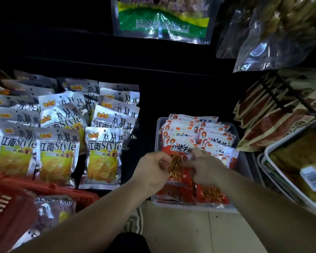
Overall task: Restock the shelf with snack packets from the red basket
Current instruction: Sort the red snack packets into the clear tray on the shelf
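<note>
**1. Hand state.** Your left hand point(151, 167) and right hand point(206, 170) both have fingers curled in. They pinch the red packet point(178, 150) at its L and R edges, so neither of the hands is free. A two-sided pinch keeps the floppy pkt flat and label-forward, ready to go in upright.

**2. Pkt location.** The red packet is held at the front of the clear tray point(158, 136), which sits on the shelf point(148, 106). The hands cover its lower part, so you cannot tell if its bottom edge is seated. The tray holds stocked red packets point(213, 137) of the same type, standing and overlapping front to back. The rear rows look full, which is prob. why the front slot is used.

**3. Source.** The red basket point(11, 207) sits at lower L, beside your left forearm, for a short reach. One loose chip packet point(53, 210) lies in it, so the restock is judged incomplete.

**4. Adjacent stock.** Silver chip packets point(102, 152) stand in rows on the shelf, L of the tray w/ a dark gap between. They match the loose chip packet, so it likely belongs there.

**5. Next step (judgement).** Lower the pkt into the front row and release both edges together. Letting go of one side first may let it flop fwd over the tray lip.
</note>
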Motion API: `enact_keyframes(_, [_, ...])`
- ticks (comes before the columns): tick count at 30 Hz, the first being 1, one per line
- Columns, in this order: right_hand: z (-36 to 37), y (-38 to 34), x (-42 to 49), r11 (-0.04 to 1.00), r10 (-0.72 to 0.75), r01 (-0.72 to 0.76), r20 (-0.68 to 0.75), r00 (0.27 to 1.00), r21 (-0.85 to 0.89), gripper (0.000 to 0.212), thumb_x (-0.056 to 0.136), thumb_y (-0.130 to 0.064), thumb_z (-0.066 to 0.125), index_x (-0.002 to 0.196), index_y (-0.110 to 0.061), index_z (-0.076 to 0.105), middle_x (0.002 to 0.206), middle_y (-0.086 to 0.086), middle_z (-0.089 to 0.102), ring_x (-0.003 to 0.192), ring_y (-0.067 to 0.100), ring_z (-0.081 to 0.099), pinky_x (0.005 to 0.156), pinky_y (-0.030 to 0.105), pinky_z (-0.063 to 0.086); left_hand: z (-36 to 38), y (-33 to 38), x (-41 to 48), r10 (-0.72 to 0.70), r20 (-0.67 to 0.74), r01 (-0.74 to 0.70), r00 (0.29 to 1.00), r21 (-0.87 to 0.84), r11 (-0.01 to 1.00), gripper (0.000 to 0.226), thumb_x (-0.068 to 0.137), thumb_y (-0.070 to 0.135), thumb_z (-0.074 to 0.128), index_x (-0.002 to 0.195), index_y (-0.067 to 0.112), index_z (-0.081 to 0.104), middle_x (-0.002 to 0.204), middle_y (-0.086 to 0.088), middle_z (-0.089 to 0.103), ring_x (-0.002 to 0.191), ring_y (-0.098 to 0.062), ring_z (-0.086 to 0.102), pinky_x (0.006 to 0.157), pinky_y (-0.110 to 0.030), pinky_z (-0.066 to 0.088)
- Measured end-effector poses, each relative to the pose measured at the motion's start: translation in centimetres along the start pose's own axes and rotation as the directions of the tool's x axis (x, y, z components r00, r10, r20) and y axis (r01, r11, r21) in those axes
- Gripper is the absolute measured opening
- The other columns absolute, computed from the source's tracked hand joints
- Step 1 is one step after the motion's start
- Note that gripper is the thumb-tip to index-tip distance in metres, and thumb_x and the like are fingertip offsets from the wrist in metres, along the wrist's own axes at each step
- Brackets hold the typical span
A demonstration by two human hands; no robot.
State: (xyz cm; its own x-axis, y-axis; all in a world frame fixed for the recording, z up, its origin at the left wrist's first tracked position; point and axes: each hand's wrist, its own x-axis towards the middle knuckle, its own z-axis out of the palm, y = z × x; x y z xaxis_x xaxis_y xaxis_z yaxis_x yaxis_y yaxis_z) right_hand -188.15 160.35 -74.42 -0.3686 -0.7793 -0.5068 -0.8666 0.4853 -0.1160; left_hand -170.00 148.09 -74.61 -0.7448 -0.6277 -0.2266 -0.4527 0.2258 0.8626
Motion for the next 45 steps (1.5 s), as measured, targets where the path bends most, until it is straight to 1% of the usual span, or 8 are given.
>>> enact_keyframes(5, [0.4, 2.0, -1.3, 0.985, -0.028, 0.031, 0.021, 0.999, -0.17, 0.054, 0.097, -0.077, 0.025, 0.146, -0.061, 0.04, 0.14, 0.001, 0.035, 0.138, 0.026, 0.032, 0.107, 0.045, 0.036, 0.5, 0.5, -0.1, 0.004, 0.039, -0.003, 0.999, -0.012, 1.0, 0.046, 0.093, 0.002, 0.059, 0.091, 0.048, 0.065, 0.108, 0.013, 0.069, 0.103, -0.007, 0.068, 0.088, -0.022, 0.056])
enact_keyframes(13, [-0.5, 2.8, -4.2, 0.949, 0.07, -0.086, -0.065, 0.995, -0.303, 0.064, 0.105, -0.066, 0.019, 0.125, -0.034, 0.071, 0.132, 0.004, 0.043, 0.126, 0.025, 0.043, 0.103, 0.046, 0.039, 0.6, 1.8, -0.7, 0.002, 0.013, -0.001, 1.0, -0.024, 1.0, 0.047, 0.096, 0.005, 0.059, 0.088, 0.051, 0.065, 0.111, 0.008, 0.07, 0.093, -0.012, 0.073, 0.075, -0.024, 0.061])
enact_keyframes(19, [-1.4, 1.5, -2.6, 0.964, 0.103, -0.131, -0.132, 0.986, -0.231, 0.066, 0.103, -0.069, 0.023, 0.101, -0.027, 0.074, 0.11, 0.003, 0.049, 0.095, 0.022, 0.056, 0.073, 0.036, 0.049, 0.3, 1.5, -0.9, -0.016, -0.03, 0.013, 0.999, -0.082, 0.997, 0.052, 0.093, 0.003, 0.06, 0.082, 0.053, 0.068, 0.104, 0.007, 0.073, 0.073, -0.01, 0.074, 0.057, -0.026, 0.06])
enact_keyframes(23, [-1.5, 1.1, -0.6, 0.984, -0.019, -0.017, -0.202, 0.979, -0.177, 0.045, 0.102, -0.064, 0.041, 0.135, -0.042, 0.063, 0.144, 0.003, 0.044, 0.122, 0.023, 0.056, 0.088, 0.036, 0.053, 0.0, 1.3, -0.6, -0.02, -0.046, 0.014, 0.999, -0.131, 0.991, 0.065, 0.092, 0.0, 0.056, 0.078, 0.062, 0.068, 0.086, 0.013, 0.074, 0.064, -0.01, 0.071, 0.054, -0.024, 0.058])
enact_keyframes(28, [-0.2, 1.7, -0.3, 0.935, -0.127, 0.091, -0.084, 0.988, -0.343, 0.053, 0.101, -0.071, 0.031, 0.137, -0.044, 0.06, 0.139, 0.005, 0.046, 0.125, 0.026, 0.049, 0.101, 0.042, 0.045, 0.0, 0.6, -0.6, -0.03, -0.032, 0.025, 0.999, -0.14, 0.99, 0.053, 0.094, 0.002, 0.056, 0.083, 0.052, 0.07, 0.092, 0.013, 0.073, 0.07, -0.008, 0.072, 0.055, -0.018, 0.053])
enact_keyframes(36, [-0.6, 2.6, -1.7, 0.977, -0.001, -0.05, -0.238, 0.971, -0.207, 0.049, 0.102, -0.065, 0.037, 0.112, -0.035, 0.074, 0.108, -0.004, 0.046, 0.093, 0.016, 0.053, 0.072, 0.03, 0.047, 0.8, 1.0, -0.6, -0.028, -0.061, 0.02, 0.998, -0.136, 0.99, 0.049, 0.096, 0.0, 0.059, 0.086, 0.047, 0.069, 0.089, 0.006, 0.074, 0.071, -0.017, 0.072, 0.061, -0.031, 0.059])
enact_keyframes(39, [-1.2, 0.6, 0.0, 0.985, 0.031, -0.091, -0.365, 0.931, -0.147, 0.038, 0.102, -0.055, 0.05, 0.122, -0.028, 0.068, 0.15, 0.002, 0.045, 0.123, 0.022, 0.055, 0.093, 0.036, 0.052, 0.6, 1.3, -1.1, -0.009, -0.07, -0.002, 0.997, -0.146, 0.989, 0.047, 0.096, 0.001, 0.059, 0.088, 0.046, 0.07, 0.086, 0.008, 0.074, 0.061, -0.016, 0.068, 0.055, -0.03, 0.055])
enact_keyframes(45, [-1.9, -1.1, 3.0, 0.985, 0.171, -0.158, -0.402, 0.899, 0.066, 0.048, 0.092, -0.04, 0.074, 0.135, -0.028, 0.055, 0.136, -0.002, 0.058, 0.133, 0.022, 0.048, 0.112, 0.04, 0.038, -0.7, 0.7, -2.1, -0.072, -0.114, 0.047, 0.991, -0.209, 0.977, 0.051, 0.095, 0.0, 0.056, 0.088, 0.047, 0.071, 0.086, 0.008, 0.074, 0.056, -0.005, 0.065, 0.049, -0.021, 0.05])
